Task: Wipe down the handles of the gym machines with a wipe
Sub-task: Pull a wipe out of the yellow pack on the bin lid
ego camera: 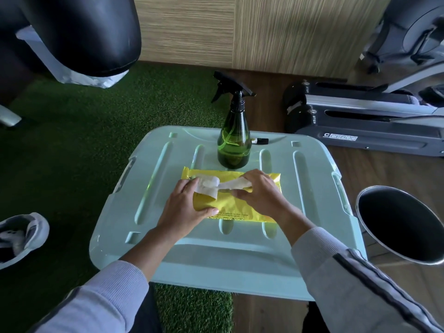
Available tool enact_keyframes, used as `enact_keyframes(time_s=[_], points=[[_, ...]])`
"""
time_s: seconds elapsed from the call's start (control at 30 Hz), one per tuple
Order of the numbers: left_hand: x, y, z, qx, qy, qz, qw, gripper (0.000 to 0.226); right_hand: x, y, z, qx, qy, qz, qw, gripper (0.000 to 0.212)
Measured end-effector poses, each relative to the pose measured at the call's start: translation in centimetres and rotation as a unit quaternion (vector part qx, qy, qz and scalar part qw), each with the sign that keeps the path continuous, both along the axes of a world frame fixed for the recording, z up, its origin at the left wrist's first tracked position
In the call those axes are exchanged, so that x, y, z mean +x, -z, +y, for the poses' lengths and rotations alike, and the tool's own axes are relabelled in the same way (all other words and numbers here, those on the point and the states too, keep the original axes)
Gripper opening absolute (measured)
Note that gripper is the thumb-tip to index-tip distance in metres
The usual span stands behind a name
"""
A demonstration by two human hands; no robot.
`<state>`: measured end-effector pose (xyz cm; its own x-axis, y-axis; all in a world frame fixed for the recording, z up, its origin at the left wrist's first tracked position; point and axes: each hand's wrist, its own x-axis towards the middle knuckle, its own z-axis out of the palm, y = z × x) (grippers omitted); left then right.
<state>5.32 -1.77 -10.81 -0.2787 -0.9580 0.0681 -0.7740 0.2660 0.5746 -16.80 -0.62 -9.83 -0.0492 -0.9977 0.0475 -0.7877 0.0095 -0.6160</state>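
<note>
Right hand [260, 197] pinches a wipe [236, 183] (left hand [185, 207] pins the yellow pack [230, 207]) mid-lid [312, 188].

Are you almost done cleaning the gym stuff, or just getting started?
Just getting started. Done: the yellow wipe pack on the bin lid has its flap peeled open. In hand: the left hand holds the pack down while the right hand pulls out a white wipe. Left: every handle. The stepper machine looks untouched, and the spray bottle stands unused.
</note>
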Motion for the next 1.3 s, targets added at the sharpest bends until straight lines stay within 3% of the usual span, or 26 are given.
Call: enact_keyframes(time_s=[0.1, 0.3, 0.47, 0.6, 0.7, 0.8, 0.9, 1.0, 1.13, 1.3], points=[[0.0, -0.2, 0.0, 0.005, -0.006, 0.0, 1.0, 0.097, 0.5, -0.8, -0.3, -0.031, 0.034, -0.041, 0.998, 0.018], [-0.3, -0.5, -0.1, 0.008, 0.005, -0.024, 1.0, 0.094, -1.9, -2.2, -0.3, -0.011, 0.139, -0.23, 0.963, 0.024], [-1.3, -1.2, 0.3, -0.034, 0.067, -0.014, 0.997, 0.088, -5.1, -2.5, 0.7, -0.002, 0.104, -0.038, 0.994, 0.021], [-3.9, -1.5, 0.9, -0.054, 0.17, -0.021, 0.984, 0.085, -7.2, -1.2, 1.0, 0.022, 0.148, -0.024, 0.988, 0.022], [-6.3, -0.8, 1.1, -0.035, 0.215, -0.118, 0.969, 0.088, -7.5, -0.9, 1.5, 0.027, 0.145, -0.021, 0.989, 0.04], [-7.2, 0.0, 1.0, -0.054, 0.202, -0.211, 0.955, 0.078, -7.3, -0.5, 2.4, -0.024, 0.137, -0.002, 0.99, 0.061], [-6.9, 0.4, 1.2, -0.056, 0.218, -0.24, 0.944, 0.081, -6.7, 0.2, 3.0, -0.065, 0.087, 0.065, 0.992, 0.042], [-6.6, 0.7, 1.5, -0.045, 0.239, -0.27, 0.932, 0.082, -5.7, 1.1, 3.3, -0.047, 0.067, 0.104, 0.991, 0.019], [-7.0, 0.3, 1.6, -0.033, 0.236, -0.289, 0.927, 0.082, -5.1, 1.4, 3.4, 0.008, 0.08, 0.14, 0.987, 0.031], [-7.6, 0.3, 1.9, -0.019, 0.217, -0.293, 0.931, 0.084, -5.2, 1.2, 3.1, 0.011, 0.087, 0.11, 0.99, 0.032]])
